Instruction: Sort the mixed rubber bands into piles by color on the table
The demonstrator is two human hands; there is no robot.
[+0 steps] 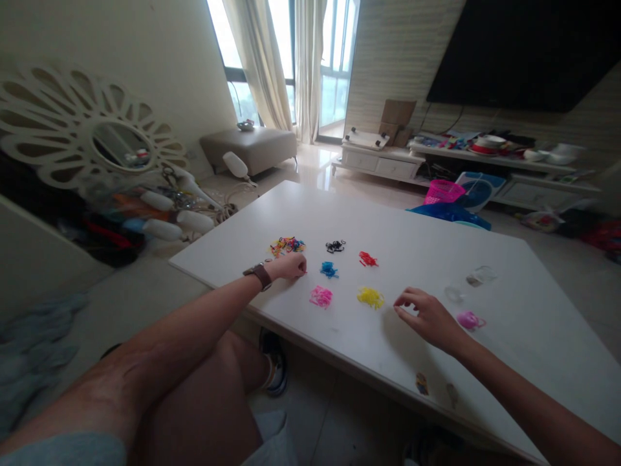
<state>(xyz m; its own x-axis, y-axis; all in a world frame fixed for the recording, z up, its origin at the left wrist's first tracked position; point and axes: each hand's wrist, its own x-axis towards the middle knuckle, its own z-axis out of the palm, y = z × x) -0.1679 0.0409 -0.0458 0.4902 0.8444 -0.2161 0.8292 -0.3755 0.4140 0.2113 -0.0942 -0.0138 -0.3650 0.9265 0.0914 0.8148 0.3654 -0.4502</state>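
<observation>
My left hand (292, 266), with a watch (260, 275) on its wrist, is pinched at the tabletop beside a mixed-colour pile of small rubber bands (288, 246). A reddish-pink rubber band (305, 272) shows at its fingertips. Sorted by colour, further piles lie close by: black bands (335, 246), blue bands (328, 269), red bands (369, 259), pink bands (321, 297) and yellow bands (371, 298). My right hand (421, 313) hovers just right of the yellow pile, fingers curled but apart from the thumb, with nothing visible in it.
On the white table (514, 388) lie a clear jar (482, 276), a clear lid (455, 294) and a pink cup-like item (470, 320) to the right. Two small items, one a patterned piece (422, 384), lie near the front edge. A pink basket (444, 192) stands beyond the table.
</observation>
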